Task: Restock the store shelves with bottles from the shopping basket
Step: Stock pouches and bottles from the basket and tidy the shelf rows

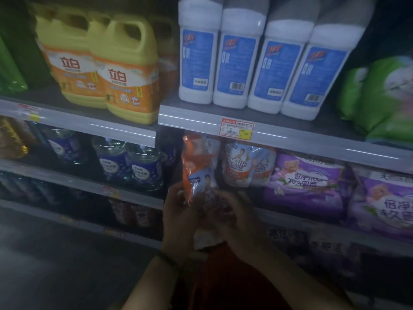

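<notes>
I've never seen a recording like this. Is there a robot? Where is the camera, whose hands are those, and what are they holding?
No robot here: a person wears one camera on the head, so you see their own arms. The left hand and right hand together hold an orange and blue pouch in front of a shelf of similar pouches and purple packs. On the shelf above stand yellow jugs and white bottles with blue labels. The picture is dim, so finer detail is lost.

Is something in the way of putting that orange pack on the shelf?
Nothing I can see. The left hand and right hand hold the orange pack at the shelf edge, left of the matching packs. Behind it is too dark to tell.
</notes>
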